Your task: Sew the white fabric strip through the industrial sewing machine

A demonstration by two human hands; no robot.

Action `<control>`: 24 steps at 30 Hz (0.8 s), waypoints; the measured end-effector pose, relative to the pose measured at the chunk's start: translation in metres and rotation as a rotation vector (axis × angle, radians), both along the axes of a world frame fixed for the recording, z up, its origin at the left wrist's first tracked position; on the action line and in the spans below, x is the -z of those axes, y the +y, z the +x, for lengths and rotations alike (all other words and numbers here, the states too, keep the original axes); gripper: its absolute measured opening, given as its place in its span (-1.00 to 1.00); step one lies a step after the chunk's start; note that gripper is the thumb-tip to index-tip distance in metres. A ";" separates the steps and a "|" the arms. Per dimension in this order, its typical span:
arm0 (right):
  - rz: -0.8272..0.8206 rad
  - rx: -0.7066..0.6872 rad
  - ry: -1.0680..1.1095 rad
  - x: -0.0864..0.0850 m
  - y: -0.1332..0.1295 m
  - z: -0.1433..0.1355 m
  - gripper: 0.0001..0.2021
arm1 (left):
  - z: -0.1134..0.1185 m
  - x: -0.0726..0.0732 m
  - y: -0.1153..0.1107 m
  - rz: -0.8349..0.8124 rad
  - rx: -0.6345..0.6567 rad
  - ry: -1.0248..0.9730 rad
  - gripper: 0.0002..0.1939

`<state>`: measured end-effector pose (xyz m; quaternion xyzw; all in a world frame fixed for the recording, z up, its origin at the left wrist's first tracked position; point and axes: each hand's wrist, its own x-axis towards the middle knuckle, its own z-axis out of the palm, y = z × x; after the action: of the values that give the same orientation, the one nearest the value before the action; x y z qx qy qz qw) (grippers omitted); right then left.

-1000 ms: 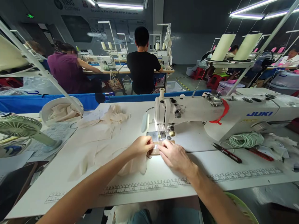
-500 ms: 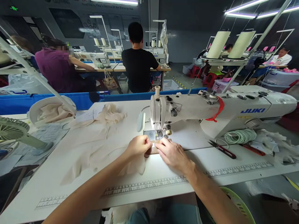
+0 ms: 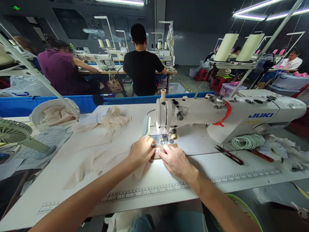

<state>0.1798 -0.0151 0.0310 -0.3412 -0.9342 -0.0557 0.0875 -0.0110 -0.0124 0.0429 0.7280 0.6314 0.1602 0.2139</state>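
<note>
Now both bare hands work close together at a flat brown piece point(image 3: 156, 156), which lies on the white tabletop point(image 3: 169, 199) just before the needle of a white sewing machine with blue lettering point(image 3: 193, 111). The left hand point(image 3: 140, 150) bunches its fingers narrowly at the piece's left side, the right hand point(image 3: 175, 162) lays fingertips on it; whether either pinches it, I cannot tell. Sheer beige fabric point(image 3: 96, 161) spreads leftward.

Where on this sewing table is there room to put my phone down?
Bare tabletop shows between the red-handled snips, the printed ruler and the right wrist. Crowded: right end, with coiled cord and fabric scraps; left, with pale cloth; middle, under both hands' fingers.
</note>
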 end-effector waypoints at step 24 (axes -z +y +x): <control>0.010 0.294 0.191 -0.003 0.028 0.028 -0.76 | 0.005 0.049 0.005 0.638 0.408 0.189 -0.68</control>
<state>0.2083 0.0132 0.0341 -0.4776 -0.8614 -0.0401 0.1683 -0.0063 -0.0070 -0.0059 0.8801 0.4089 0.2350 -0.0548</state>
